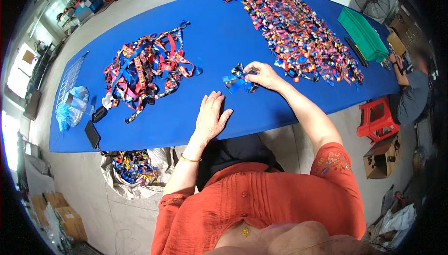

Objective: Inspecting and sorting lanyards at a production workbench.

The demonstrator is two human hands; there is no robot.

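Observation:
My left hand point(211, 117) lies flat on the blue table with its fingers stretched out and nothing in it. To its right, my right hand point(265, 76) has thumb and fingers closed at the edge of a small bunch of short printed fabric straps point(236, 84), dark and blue. How many straps the fingers grip is hidden. A tangled heap of long printed straps point(140, 70) in red, blue and black lies left of my left hand. Beyond my right hand spreads a broad layer of small folded strap pieces point(298, 31) in many colours.
A green plastic bin point(363, 33) rests at the table's point(205, 35) right side. Near the left edge are a clear plastic bag point(77, 105), a wire rack point(70, 80) and a black phone-like slab point(92, 135). A sack of straps point(135, 167) sits below. Another person works beside a red stool point(377, 119).

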